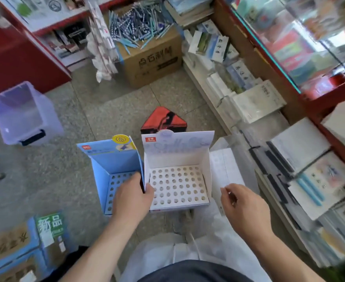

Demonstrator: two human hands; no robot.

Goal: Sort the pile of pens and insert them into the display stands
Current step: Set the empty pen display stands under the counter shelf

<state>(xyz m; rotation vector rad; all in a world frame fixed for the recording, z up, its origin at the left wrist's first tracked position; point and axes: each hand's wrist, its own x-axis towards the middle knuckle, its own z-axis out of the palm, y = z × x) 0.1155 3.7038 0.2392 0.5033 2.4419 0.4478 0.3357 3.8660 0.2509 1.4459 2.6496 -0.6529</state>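
Note:
Two empty display stands sit side by side on the floor: a blue stand (108,159) on the left and a white stand (177,151) on the right, each with a base full of round holes. My left hand (132,198) grips the touching side walls of both stands, thumb inside the white one. My right hand (244,206) hovers just right of the white stand, fingers loosely curled, holding nothing I can see. The pile of blue and grey pens (139,23) lies on top of a cardboard box (153,60) further away.
A clear purple plastic bin (25,112) stands at left. A red triangular box (164,121) sits behind the stands. Shelves of stationery (259,102) run along the right. Blue cartons (25,241) lie at bottom left. A white sheet (226,165) lies right of the white stand.

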